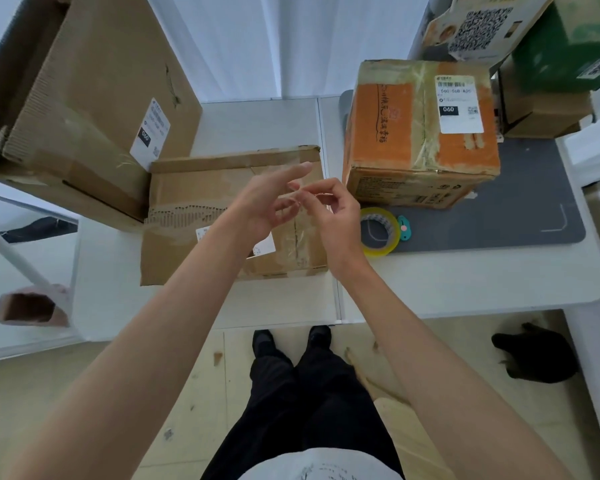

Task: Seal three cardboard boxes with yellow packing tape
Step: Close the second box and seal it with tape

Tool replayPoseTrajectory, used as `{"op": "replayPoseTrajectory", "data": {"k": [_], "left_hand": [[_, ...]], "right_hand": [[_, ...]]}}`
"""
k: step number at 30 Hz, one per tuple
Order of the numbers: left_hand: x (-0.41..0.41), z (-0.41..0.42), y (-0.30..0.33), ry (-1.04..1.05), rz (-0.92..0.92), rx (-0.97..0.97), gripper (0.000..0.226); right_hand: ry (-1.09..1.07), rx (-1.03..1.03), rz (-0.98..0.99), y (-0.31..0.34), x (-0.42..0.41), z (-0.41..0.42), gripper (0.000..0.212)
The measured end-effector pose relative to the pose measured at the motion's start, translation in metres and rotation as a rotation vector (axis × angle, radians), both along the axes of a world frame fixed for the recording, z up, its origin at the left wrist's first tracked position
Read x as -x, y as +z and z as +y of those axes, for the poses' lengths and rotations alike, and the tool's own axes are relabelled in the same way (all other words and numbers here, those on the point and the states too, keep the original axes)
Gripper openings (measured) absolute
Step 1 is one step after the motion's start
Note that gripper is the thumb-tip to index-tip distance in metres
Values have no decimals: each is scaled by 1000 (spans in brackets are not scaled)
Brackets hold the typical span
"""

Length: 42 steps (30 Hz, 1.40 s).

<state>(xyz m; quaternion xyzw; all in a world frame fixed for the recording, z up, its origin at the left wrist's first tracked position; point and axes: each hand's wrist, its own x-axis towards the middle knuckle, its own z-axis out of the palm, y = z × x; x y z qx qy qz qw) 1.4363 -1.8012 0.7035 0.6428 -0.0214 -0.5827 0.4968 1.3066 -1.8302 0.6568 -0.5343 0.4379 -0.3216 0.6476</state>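
Note:
A flat brown cardboard box (pixel 201 199) with torn tape lies on the white table (pixel 465 278) in front of me. Both hands hover above its right half. My left hand (pixel 267 202) has its fingers stretched out. My right hand (pixel 329 209) has curled fingers and pinches something thin at the left hand's fingertips; what it is cannot be made out. A roll of yellow packing tape (pixel 378 230) lies flat on the table just right of my right hand. An orange box (pixel 420 133) with a white label stands behind the roll. A large brown box (pixel 84 98) leans at the back left.
A small teal cutter (pixel 404 228) lies beside the tape roll on a grey mat (pixel 499 209). More boxes, one green (pixel 568 46), are stacked at the back right. A small open carton (pixel 32 306) sits at the left. A black object (pixel 534 355) lies on the floor.

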Motion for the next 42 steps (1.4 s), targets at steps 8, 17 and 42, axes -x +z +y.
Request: {"op": "replayPoseTrajectory", "data": {"k": [8,17,42], "left_hand": [[-25,19,-9,-331,-142,131,62],[-54,14,-54,-914,-943,-88,36],[-61,12,-35,-1024,-643,89,33]], "right_hand": [[-228,-246,-187,9,-11,-15,10],[375,131,302,12,-5,-55,16],[961,532,588,9,-18,-44,46]]}}
